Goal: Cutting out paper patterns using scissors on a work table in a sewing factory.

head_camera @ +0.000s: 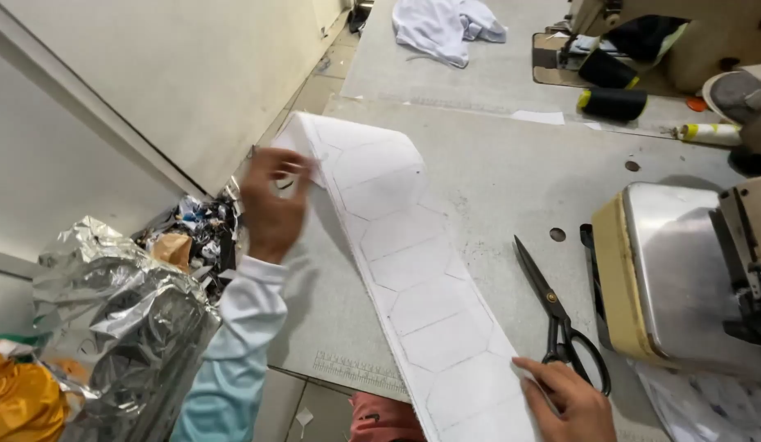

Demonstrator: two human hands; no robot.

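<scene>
A long white fabric strip (413, 270) marked with drawn hexagon outlines lies diagonally across the grey worktable (511, 172). My left hand (272, 203) is at the strip's far upper end, fingers pinching its edge; the hand is motion-blurred. My right hand (570, 399) presses flat on the strip's near end at the table's front edge. Black scissors (560, 315) lie just above my right hand, untouched.
A sewing machine (683, 270) with a metal bed stands at the right. Black thread cones (614, 102) and a second machine sit at the back right, white cloth (442, 24) at the back. A foil-lined bag (126, 319) of scraps stands on the floor at the left.
</scene>
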